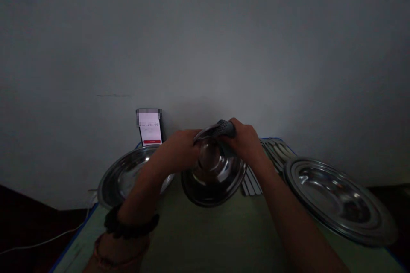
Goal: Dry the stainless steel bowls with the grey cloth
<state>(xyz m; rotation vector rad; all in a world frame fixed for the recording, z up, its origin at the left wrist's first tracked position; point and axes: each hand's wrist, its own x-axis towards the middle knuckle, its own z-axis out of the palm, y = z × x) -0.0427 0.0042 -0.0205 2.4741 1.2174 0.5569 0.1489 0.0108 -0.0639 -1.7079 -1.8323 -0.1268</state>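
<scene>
Left hand [181, 151]: fingers closed at one end of a curved metal piece [206, 131], thin and shiny, its full form unclear from where I stand. Right hand [245, 138]: clamped on a grey piece [226, 128] with a pebbled texture, cloth-like, against the metal's other end. Both items sit above a deep round bowl [221, 179], polished metal, near the table's middle.

Left wrist: dark beaded bracelet [131, 227]; thin reddish band [120, 262].

Left: wide metal basin [107, 190], flared rim; phone [150, 130] propped upright behind, screen lit.

Right: flat metal utensils [251, 184] in rows; broad round metal dishes [339, 204], apparently stacked.

Surface: dull green table [224, 239], blue-edged.

Room: dim; plain grey wall [205, 51], faintly cracked; white cable [48, 239], lower left.
</scene>
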